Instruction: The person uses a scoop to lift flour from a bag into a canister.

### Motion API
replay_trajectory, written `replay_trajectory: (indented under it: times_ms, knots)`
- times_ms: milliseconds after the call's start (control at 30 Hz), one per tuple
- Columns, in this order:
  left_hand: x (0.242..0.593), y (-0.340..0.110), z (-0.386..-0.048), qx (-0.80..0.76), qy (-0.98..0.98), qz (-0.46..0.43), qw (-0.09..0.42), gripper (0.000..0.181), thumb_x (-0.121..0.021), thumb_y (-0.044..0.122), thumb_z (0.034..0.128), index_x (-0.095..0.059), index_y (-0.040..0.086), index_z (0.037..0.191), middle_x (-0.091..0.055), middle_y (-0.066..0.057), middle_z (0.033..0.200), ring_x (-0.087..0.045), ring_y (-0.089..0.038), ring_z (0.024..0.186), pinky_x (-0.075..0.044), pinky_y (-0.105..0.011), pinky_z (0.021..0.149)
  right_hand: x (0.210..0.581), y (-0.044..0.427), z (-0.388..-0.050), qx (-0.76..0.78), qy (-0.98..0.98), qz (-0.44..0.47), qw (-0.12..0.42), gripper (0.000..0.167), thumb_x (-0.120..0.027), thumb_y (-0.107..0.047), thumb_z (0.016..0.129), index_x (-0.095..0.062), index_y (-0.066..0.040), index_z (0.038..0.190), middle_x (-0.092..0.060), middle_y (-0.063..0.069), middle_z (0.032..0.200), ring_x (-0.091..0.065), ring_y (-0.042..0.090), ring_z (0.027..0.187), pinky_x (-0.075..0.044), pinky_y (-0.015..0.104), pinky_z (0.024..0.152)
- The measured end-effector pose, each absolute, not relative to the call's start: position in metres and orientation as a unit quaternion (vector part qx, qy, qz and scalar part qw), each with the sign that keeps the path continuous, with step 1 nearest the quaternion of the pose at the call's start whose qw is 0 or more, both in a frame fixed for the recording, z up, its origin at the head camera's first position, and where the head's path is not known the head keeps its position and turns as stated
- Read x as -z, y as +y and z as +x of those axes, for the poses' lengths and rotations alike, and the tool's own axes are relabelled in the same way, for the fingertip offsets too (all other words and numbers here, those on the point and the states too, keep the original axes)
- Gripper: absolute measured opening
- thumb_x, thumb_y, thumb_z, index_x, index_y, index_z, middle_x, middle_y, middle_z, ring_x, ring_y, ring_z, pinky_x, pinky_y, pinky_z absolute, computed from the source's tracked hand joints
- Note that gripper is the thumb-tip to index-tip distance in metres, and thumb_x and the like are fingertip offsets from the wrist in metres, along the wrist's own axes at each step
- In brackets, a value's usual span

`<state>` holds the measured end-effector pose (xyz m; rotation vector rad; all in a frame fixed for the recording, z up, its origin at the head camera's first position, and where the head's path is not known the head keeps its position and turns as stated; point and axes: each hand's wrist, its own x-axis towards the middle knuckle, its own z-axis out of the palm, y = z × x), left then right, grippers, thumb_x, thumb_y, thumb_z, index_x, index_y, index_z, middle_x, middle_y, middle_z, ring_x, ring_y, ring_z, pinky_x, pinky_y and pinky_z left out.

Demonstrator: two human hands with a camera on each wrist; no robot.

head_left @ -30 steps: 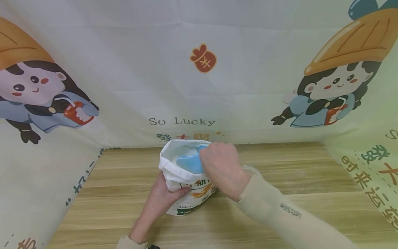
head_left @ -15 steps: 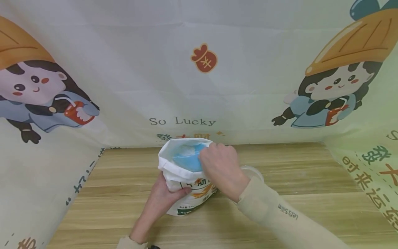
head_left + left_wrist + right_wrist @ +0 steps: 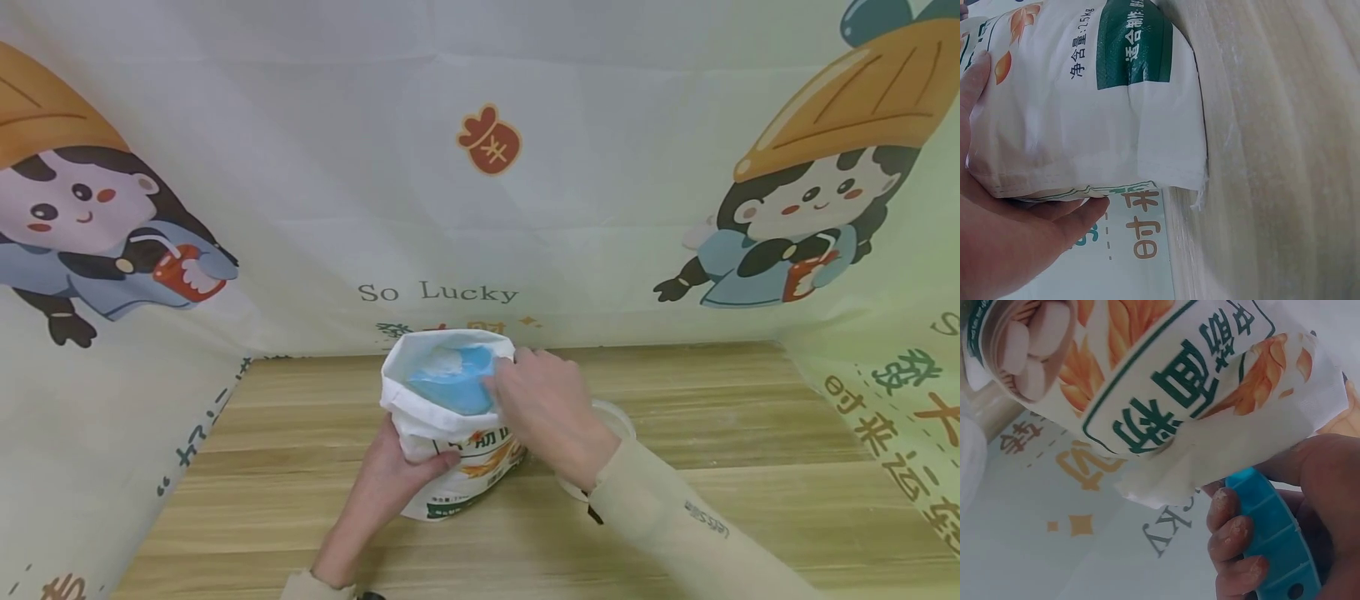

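Note:
An open white flour bag (image 3: pixel 450 425) with its rim folded outward stands on the table. My left hand (image 3: pixel 405 467) grips the bag's near left side, thumb across the printed front. The left wrist view shows that hand (image 3: pixel 1016 237) around the bag's lower part (image 3: pixel 1085 131). Inside the mouth lies a blue scoop (image 3: pixel 457 393) with white flour (image 3: pixel 441 362) in it. My right hand (image 3: pixel 543 404) holds the scoop at the bag's right rim. In the right wrist view, floury fingers (image 3: pixel 1235 537) curl round its ribbed blue handle (image 3: pixel 1275 531).
A clear round container (image 3: pixel 621 417) stands right of the bag, partly hidden behind my right wrist. The wooden table (image 3: pixel 285 467) ends at a printed cloth backdrop (image 3: pixel 337 183), which also rises at both sides.
The scoop has shifted and turned in the bag, and more white flour shows in it. My right hand has moved slightly right, uncovering more of the clear container. The left hand stays put.

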<state>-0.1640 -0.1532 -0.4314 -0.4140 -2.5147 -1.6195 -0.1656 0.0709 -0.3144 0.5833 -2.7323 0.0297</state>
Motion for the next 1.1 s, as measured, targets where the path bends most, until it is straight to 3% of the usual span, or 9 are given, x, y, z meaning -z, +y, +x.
replay_trajectory:
  times_ms: [400,667,1100]
  knots:
    - [0.431,-0.153,-0.164,0.527,-0.837,-0.135,0.057,0.089,-0.093,0.019,0.0749,-0.042,0.017,0.147,-0.061,-0.003,0.135,-0.061,-0.023,0.119,-0.049,-0.049,0.103,0.332,0.089,-0.163,-0.075,-0.929,0.254,0.258,0.027,-0.069,-0.032,0.101,-0.063,-0.013,0.083,-0.057,0.003,0.074,-0.055,0.021,0.06,-0.047,0.036,0.049]
    - [0.433,-0.153,-0.164,0.531,-0.836,-0.127,0.054,0.089,-0.094,0.017,0.0747,-0.042,0.016,0.147,-0.061,-0.005,0.136,-0.061,-0.025,0.121,-0.048,-0.049,0.105,0.333,0.102,-0.16,-0.126,-0.921,0.259,0.262,0.023,-0.07,-0.03,0.1,-0.074,-0.008,0.099,-0.067,0.004,0.085,-0.063,0.022,0.073,-0.055,0.037,0.06]
    - [0.432,-0.153,-0.164,0.534,-0.834,-0.126,0.06,0.087,-0.094,0.016,0.074,-0.044,0.015,0.146,-0.062,-0.004,0.136,-0.061,-0.024,0.12,-0.048,-0.049,0.104,0.336,0.123,-0.158,-0.179,-0.909,0.277,0.255,0.027,-0.075,-0.029,0.097,-0.077,-0.006,0.111,-0.07,0.004,0.09,-0.061,0.016,0.074,-0.049,0.027,0.058]
